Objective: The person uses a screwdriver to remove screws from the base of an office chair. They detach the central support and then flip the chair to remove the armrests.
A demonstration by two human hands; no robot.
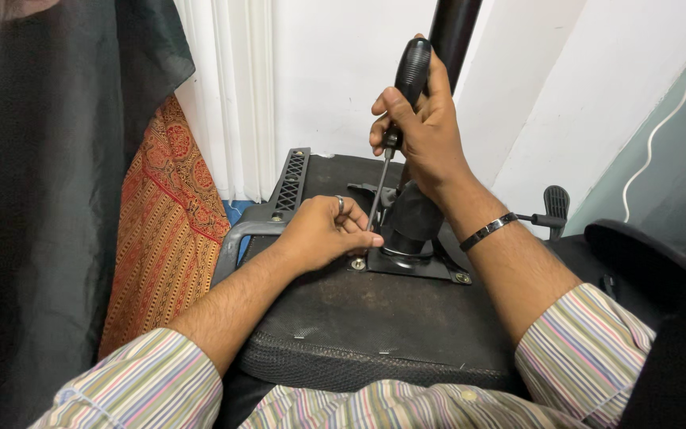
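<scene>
My right hand (425,127) grips the black handle of a screwdriver (408,79), held nearly upright. Its thin shaft runs down to a bolt (358,263) at the near left corner of a black metal mounting plate (414,266). My left hand (329,230) rests on the upturned black chair seat (359,326), its fingertips pinching the shaft just above the bolt. A black gas-lift column (451,28) rises from the plate behind my right hand. Another bolt (462,277) sits at the plate's near right corner.
A chair adjustment lever (553,208) juts out to the right. A grey armrest frame (241,234) curves off the seat's left side. Orange patterned cloth (164,230) and dark fabric (33,199) hang on the left. White wall stands behind.
</scene>
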